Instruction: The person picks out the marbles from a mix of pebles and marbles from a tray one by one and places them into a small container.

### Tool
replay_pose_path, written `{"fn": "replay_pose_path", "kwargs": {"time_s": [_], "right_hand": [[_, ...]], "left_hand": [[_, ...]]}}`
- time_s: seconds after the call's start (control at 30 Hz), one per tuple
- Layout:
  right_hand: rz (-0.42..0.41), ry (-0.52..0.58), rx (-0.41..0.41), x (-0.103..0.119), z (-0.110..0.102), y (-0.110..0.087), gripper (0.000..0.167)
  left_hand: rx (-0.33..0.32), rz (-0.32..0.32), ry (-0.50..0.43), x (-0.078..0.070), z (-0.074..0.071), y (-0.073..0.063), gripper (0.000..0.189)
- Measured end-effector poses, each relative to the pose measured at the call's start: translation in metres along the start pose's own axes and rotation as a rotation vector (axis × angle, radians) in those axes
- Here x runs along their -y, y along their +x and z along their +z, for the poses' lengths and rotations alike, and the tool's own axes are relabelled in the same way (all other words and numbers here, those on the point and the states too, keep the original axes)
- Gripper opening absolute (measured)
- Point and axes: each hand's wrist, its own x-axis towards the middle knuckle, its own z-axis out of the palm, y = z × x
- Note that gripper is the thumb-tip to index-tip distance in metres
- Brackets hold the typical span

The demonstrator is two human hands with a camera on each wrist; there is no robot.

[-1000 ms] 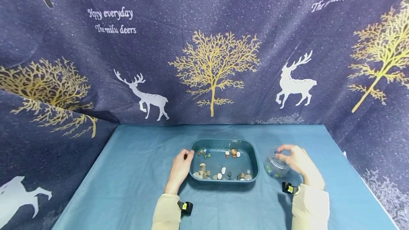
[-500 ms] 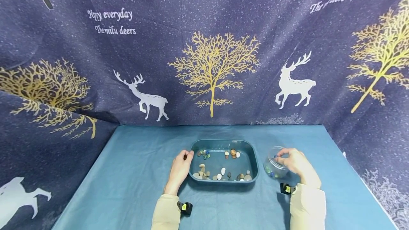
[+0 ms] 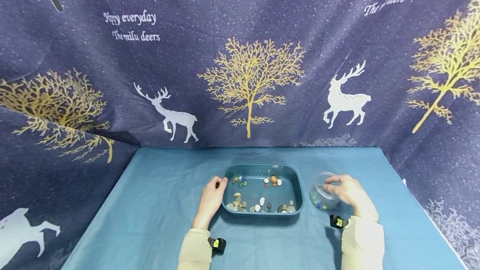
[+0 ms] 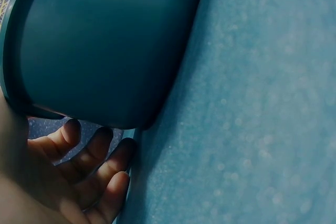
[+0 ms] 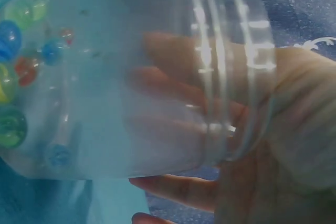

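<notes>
In the head view a dark teal tray [image 3: 258, 213] lies on the blue cloth. My left hand [image 3: 211, 197] holds its left rim; in the left wrist view, the other fingers [image 4: 113, 169] hang loosely curled beside the tray wall [image 4: 100, 45]. To the right stands a clear plastic jar [image 3: 316, 190]. My right hand [image 3: 350, 193] reaches over its rim, with some fingers inside and others outside. Through the jar wall, the right wrist view shows these fingers [image 5: 170, 56] fairly straight, with nothing visible between them. Glass marbles [image 5: 11, 127] sit at the jar's bottom.
Inside the tray are a cluster of marbles [image 3: 240, 181] at back left, brown and white stones [image 3: 274, 179] at back right, and several pebbles [image 3: 237, 203] along the front. A patterned curtain [image 3: 247, 20] hangs behind the cloth-covered table [image 3: 150, 220].
My right hand has lowered from the jar's mouth into it. The blue marble pinched in its fingertips earlier has been let go. My left hand and the tray have stayed put.
</notes>
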Motion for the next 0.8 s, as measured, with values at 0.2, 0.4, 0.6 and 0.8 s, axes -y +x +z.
{"fn": "replay_pose_path", "kwargs": {"time_s": [0.2, 0.4, 0.6, 0.8], "right_hand": [[-0.017, 0.018, -0.081, 0.012, -0.013, -0.009, 0.032], [-0.103, 0.021, -0.197, 0.033, -0.021, -0.013, 0.027], [-0.162, 0.005, -0.211, 0.053, -0.021, -0.015, 0.023], [-0.224, 0.004, -0.216, 0.068, -0.010, -0.012, 0.023]], "left_hand": [[0.001, 0.005, -0.001, -0.002, 0.001, 0.001, 0.034], [-0.004, 0.014, -0.006, -0.002, -0.001, 0.002, 0.034], [-0.004, 0.028, -0.009, -0.002, 0.000, 0.004, 0.037], [0.016, 0.019, -0.028, 0.000, -0.001, -0.001, 0.037]]}}
